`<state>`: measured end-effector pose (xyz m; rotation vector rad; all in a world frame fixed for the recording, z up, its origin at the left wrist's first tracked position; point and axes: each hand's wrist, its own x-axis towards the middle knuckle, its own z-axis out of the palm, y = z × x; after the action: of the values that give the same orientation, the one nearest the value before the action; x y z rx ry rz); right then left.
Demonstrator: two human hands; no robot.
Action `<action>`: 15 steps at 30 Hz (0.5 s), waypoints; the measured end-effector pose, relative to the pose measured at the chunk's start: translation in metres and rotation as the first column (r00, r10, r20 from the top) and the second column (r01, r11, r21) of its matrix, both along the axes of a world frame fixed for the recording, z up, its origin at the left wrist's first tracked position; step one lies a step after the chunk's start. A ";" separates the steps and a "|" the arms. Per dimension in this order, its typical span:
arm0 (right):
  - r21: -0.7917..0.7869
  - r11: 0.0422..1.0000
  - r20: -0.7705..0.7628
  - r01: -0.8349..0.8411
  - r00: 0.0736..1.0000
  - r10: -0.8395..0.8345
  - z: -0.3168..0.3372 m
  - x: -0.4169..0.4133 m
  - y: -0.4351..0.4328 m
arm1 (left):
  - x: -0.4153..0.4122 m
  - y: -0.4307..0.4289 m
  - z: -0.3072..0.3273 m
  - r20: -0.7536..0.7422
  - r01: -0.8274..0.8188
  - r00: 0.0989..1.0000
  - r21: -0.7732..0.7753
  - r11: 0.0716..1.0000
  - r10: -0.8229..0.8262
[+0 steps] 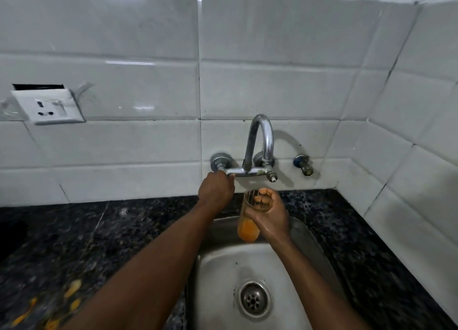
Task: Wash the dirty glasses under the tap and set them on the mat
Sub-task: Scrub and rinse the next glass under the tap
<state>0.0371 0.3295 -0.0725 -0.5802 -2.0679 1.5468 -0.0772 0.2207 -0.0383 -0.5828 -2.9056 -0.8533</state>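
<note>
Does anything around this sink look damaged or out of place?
Yes. The socket on the left wall hangs crooked, pulled away from its dark cutout, with clear tape around it. Otherwise the right hand just holds an orange-stained glass.

A tall clear drinking glass (248, 220) smeared orange inside, darkest near its base, tilts in my right hand (269, 214) above the steel sink (223, 275), just below the curved chrome tap (260, 146).

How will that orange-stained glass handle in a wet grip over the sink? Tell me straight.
Probably slippery: the right hand holding the glass looks wet. Likely rigid and fragile, since its wall is clear and thin, so a drop into the steel sink could crack it. Being tall and narrow, it may tip easily when set down.
</note>
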 end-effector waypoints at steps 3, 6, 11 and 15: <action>-0.002 1.000 -0.016 -0.001 1.000 0.000 0.007 -0.002 0.002 | 0.001 0.001 0.005 0.037 -0.021 0.999 0.030 0.999 0.020; 0.015 0.999 -0.043 -0.035 0.998 0.036 0.013 -0.007 0.007 | 0.001 0.002 0.005 0.074 -0.078 0.995 0.117 0.990 0.069; 0.056 0.994 -0.060 -0.094 0.993 0.097 0.025 -0.012 0.011 | -0.007 0.002 -0.009 0.243 -0.162 0.966 0.299 0.940 0.089; 0.076 0.989 -0.042 -0.124 0.991 0.128 0.025 -0.015 0.010 | 0.000 -0.005 -0.001 0.324 -0.180 0.945 0.417 0.891 0.039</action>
<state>0.0221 0.3397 -0.0478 -0.3897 -2.1521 1.5309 -0.0769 0.2161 -0.0395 -0.2555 -2.7986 -1.6554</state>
